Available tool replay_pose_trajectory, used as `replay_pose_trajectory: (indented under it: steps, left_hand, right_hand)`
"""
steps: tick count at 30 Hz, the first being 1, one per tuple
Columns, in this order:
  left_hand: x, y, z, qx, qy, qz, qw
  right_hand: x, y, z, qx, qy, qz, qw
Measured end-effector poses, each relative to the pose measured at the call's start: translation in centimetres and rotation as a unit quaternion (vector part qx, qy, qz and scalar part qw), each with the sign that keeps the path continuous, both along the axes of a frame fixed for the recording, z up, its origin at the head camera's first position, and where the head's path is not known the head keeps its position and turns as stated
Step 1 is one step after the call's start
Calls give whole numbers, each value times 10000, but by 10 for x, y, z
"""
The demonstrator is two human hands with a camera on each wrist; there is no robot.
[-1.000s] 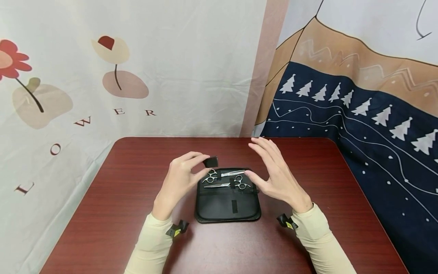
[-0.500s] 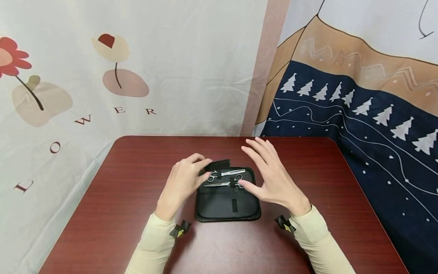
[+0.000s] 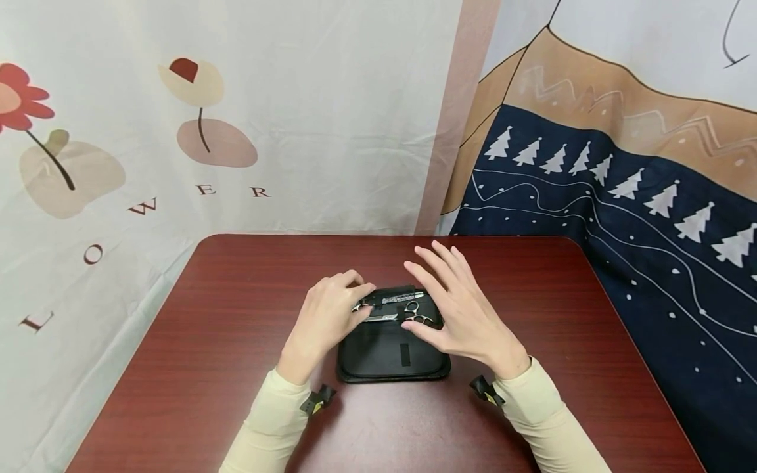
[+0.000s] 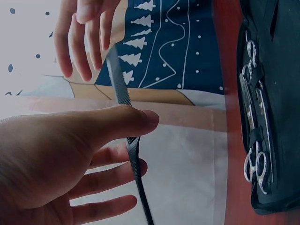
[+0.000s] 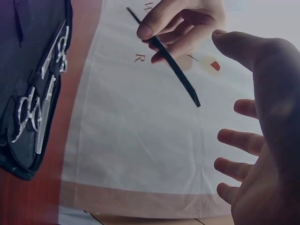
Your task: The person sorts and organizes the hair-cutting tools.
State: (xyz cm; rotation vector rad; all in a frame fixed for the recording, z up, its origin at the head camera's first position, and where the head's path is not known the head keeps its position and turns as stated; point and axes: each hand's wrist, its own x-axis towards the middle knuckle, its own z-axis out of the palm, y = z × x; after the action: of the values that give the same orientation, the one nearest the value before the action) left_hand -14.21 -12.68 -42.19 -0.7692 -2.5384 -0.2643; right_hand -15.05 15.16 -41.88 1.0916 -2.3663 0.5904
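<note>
My left hand (image 3: 327, 317) pinches a slim black tail comb (image 4: 121, 89) between thumb and fingers. The comb's toothed part sticks out toward the right hand, and its thin tail shows on the other side in the left wrist view. Apart from the comb, my right hand (image 3: 470, 315) is held with fingers spread and grips nothing. Below both hands lies an opened black case (image 3: 372, 358). Strapped inside it are hair-cutting scissors (image 5: 57, 56) and thinning shears (image 5: 43, 126); the left hand partly covers them in the head view.
The case lies on a reddish-brown table (image 3: 236, 282). Behind the table hangs a pale cloth with flowers (image 3: 331, 131), and to the right a dark blue cloth with white trees (image 3: 591, 197).
The left hand has moved right and slightly down, and the comb has turned so that more of its length points right. The right hand has shifted left, closer to the comb.
</note>
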Motion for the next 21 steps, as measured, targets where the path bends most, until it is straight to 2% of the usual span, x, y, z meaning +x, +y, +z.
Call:
replay_pose_trajectory:
  steps: [6,12,21]
  left_hand:
    - [2,4,-1,-233,163,-3,9996]
    - [5,6,1,-416,126,38,9990]
    - [6,7,0,-439,149,-71,9989]
  right_hand:
    - [-4,-3,-8,127,133,79,9998]
    - [-7,-6,-17,258,367,143,9989]
    - [-7,-11,-23,428,599,355,9967]
